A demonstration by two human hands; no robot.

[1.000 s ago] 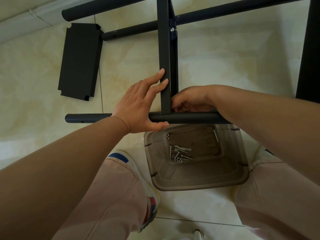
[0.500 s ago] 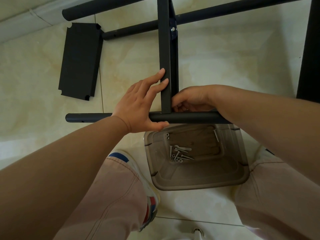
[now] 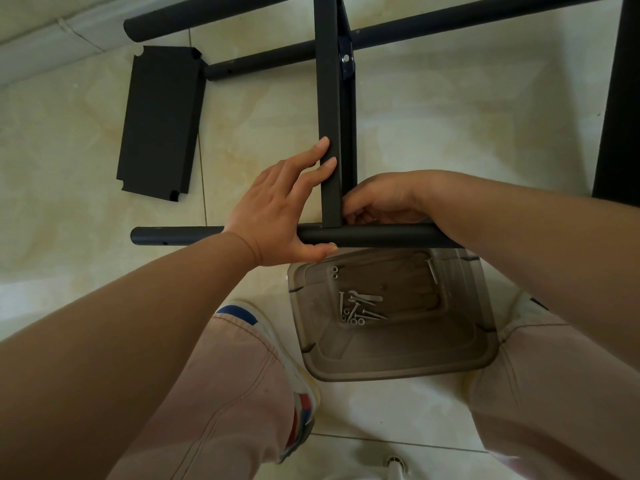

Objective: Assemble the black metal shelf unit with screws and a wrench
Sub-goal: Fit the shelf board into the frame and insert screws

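The black shelf frame (image 3: pixel 337 133) lies on the tiled floor (image 3: pixel 450 133), where a flat crossbar (image 3: pixel 329 116) meets a round tube (image 3: pixel 374 237) at a right angle just in front of the person's knees. The step in hand looks like seating a screw at this joint: the crossbar should stay square against the tube and the holes lined up before any tightening, with the screw started by hand so it does not cross-thread.

The left hand (image 3: pixel 273 216) braces the joint, fingers spread straight along the crossbar and thumb under the tube. The right hand (image 3: pixel 381 202) curls behind the joint; its fingertips seem to pinch something small, though what cannot be told.

The frame is matte black, with a bracket (image 3: pixel 346 58) at the far joint. A loose shelf panel (image 3: pixel 159 123) lies well apart to the left. Near the feet, a clear plastic bin (image 3: pixel 450 358) holds screws (image 3: pixel 360 311) and a small wrench (image 3: pixel 367 297), untouched.
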